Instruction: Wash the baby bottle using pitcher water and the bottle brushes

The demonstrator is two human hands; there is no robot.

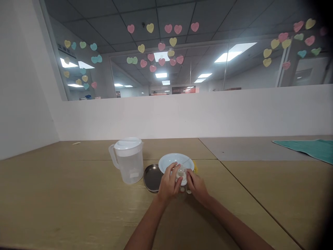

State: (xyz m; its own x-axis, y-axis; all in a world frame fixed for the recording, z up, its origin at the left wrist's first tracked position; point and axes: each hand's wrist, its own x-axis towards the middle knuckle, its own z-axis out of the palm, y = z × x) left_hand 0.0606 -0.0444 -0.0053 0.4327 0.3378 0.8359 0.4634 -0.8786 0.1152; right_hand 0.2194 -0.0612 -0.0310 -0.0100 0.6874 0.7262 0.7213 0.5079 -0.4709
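Note:
Between both hands is a small clear container with a white ring-shaped top [182,177]; its exact kind is hard to make out. My left hand [169,184] curls around its left side, fingers over the top and thumb at the front. From the right, my right hand [197,185] pinches its edge. Just behind stands a white bowl [173,158], with a thin stick-like thing [186,160] showing at its inside. Small pale round bits [189,191] show below the container, partly covered by the fingers.
A translucent lidded pitcher [130,161] stands to the left. Beside it lies a round dark metal tray [152,178], partly behind my left hand. Something yellow [196,167] peeks out right of the bowl. A teal cloth [309,147] lies far right. A white wall [182,118] with a window closes the back.

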